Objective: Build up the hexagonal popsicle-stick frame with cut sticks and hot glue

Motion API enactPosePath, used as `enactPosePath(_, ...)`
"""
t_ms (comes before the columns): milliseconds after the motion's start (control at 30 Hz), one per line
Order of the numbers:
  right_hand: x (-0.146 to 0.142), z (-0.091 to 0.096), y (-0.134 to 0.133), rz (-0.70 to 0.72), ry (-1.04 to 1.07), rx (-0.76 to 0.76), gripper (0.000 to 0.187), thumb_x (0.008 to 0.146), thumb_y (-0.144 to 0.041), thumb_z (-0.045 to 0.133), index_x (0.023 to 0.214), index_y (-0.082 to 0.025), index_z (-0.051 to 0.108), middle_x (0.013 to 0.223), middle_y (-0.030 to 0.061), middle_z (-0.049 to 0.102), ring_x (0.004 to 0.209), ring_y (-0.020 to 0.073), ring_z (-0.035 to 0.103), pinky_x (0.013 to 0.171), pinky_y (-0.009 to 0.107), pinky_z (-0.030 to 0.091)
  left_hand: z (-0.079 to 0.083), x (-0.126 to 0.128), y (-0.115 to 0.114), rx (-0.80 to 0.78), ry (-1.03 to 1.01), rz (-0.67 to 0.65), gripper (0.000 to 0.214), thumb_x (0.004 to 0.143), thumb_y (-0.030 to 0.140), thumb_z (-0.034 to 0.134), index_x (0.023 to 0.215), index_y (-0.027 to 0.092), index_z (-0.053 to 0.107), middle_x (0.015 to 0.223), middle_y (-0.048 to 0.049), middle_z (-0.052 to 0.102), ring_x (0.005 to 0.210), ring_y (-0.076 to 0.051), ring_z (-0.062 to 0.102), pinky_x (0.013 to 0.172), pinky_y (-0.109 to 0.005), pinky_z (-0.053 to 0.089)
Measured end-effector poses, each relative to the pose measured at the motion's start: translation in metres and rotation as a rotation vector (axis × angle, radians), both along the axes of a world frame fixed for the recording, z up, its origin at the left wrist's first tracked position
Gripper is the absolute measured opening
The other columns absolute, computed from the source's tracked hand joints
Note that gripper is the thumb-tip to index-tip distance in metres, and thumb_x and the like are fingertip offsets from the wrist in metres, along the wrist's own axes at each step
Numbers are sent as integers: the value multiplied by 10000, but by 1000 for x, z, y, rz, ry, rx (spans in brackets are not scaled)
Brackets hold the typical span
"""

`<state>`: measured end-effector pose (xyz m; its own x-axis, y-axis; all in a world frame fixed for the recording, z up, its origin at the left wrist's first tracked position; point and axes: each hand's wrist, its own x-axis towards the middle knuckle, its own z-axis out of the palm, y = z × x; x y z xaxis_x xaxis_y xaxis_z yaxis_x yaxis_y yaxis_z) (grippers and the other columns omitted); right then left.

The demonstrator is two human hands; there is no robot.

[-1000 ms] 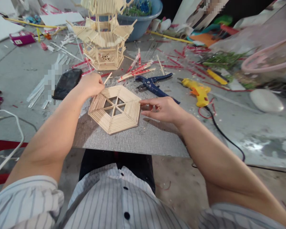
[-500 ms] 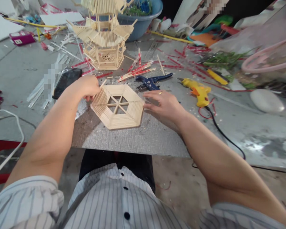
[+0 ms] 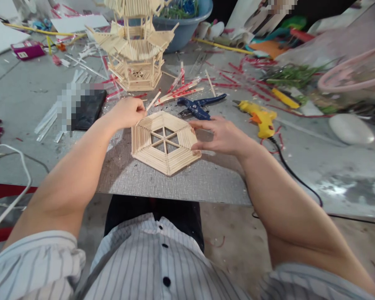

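Note:
A flat hexagonal panel of pale wooden sticks (image 3: 143,152), with spokes across its open middle, lies on the table in front of me. My right hand (image 3: 220,135) grips its right side, thumb on the near edge and a finger further back. At the panel's far left edge is my left hand (image 3: 129,112), closed in a pinch on a short wooden stick (image 3: 153,100) that points up and away. Part of the panel's left corner is close under that hand. Behind stands a tiered pagoda model (image 3: 142,50) of the same sticks.
Blue cutting pliers (image 3: 196,107) and a yellow glue gun (image 3: 261,118) with a black cable lie beyond my right hand. A dark phone (image 3: 89,110) and clear glue sticks are at left. Red-wrapped sticks (image 3: 184,91), a blue basin (image 3: 187,31) and a white oval object (image 3: 351,128) lie further around.
The hexagonal panel has turned and shifted to the right. My left hand has moved right along with the short stick; my right hand now takes hold of the panel's side with fingers spread wider.

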<state>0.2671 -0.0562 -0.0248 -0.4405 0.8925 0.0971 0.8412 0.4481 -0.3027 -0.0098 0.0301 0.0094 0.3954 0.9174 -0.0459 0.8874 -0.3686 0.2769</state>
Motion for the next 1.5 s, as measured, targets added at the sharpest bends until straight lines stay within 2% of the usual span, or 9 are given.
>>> enactPosePath(100, 0, -1, 1, 104, -79, -100, 899, 667, -549, 740, 1426, -180, 430, 1477, 154, 407, 1344, 382, 389, 1081, 649, 241, 0, 0, 0, -1, 36, -18, 289, 797, 344, 514, 911, 139, 683, 908, -90, 693, 849, -190, 613, 770, -298, 425)
enactPosePath(167, 0, -3, 2, 116, -82, -115, 942, 639, -574, 748, 1435, -197, 413, 1497, 158, 371, 1363, 393, 356, 1076, 684, 203, 2, -2, 1, 4, 66, -20, 278, 786, 343, 511, 888, 151, 684, 873, -77, 694, 824, -184, 614, 754, -288, 425)
enactPosePath(267, 0, -7, 4, 102, -26, -43, 840, 671, -545, 737, 1397, -217, 470, 1431, 154, 469, 1313, 374, 436, 1070, 660, 249, 9, -7, 2, -35, 163, -11, 248, 761, 326, 510, 837, 165, 683, 736, -47, 672, 739, -178, 608, 712, -281, 424)
enactPosePath(467, 9, -20, 12, 3, 72, 157, 509, 787, -476, 652, 1252, -272, 621, 1222, 95, 652, 1149, 349, 581, 966, 568, 410, 30, -19, -5, -380, 315, -71, 246, 736, 316, 513, 814, 170, 695, 594, -16, 618, 601, -155, 582, 660, -278, 428)
enactPosePath(733, 0, -12, 9, 22, 85, 70, 393, 840, -406, 569, 1183, -240, 667, 1041, 84, 721, 954, 292, 652, 819, 446, 482, 37, -10, -12, -241, 410, -16, 304, 749, 316, 506, 930, 176, 707, 712, -37, 665, 710, -174, 596, 732, -268, 417)
enactPosePath(900, 0, -10, 8, 68, 106, 92, 390, 832, -388, 565, 1164, -213, 672, 1080, 99, 710, 974, 280, 647, 859, 441, 467, 33, -7, -11, -227, 426, 7, 274, 768, 278, 498, 882, 150, 711, 681, -64, 655, 719, -199, 597, 738, -291, 419)
enactPosePath(1100, -2, -10, 3, 57, 193, 70, 371, 817, -429, 590, 1104, -213, 687, 927, 80, 731, 892, 250, 649, 860, 423, 472, 25, -4, -9, -140, 300, 53, 303, 787, 333, 501, 922, 148, 699, 720, -61, 676, 784, -198, 616, 765, -287, 421)
enactPosePath(1333, -7, -8, 0, 151, 242, -7, 381, 792, -418, 616, 1086, -189, 696, 842, 69, 718, 823, 211, 642, 812, 365, 477, 16, 3, -11, -39, 136, 27, 321, 788, 368, 530, 941, 153, 713, 894, -82, 705, 906, -217, 619, 796, -292, 413)
enactPosePath(1500, -9, -8, -2, 119, 247, 23, 344, 804, -405, 604, 1056, -196, 710, 809, 63, 712, 778, 198, 638, 759, 342, 479, 20, 19, -32, -188, -142, -22, 314, 827, 404, 559, 938, 147, 703, 739, -34, 646, 774, -163, 605, 730, -307, 427)
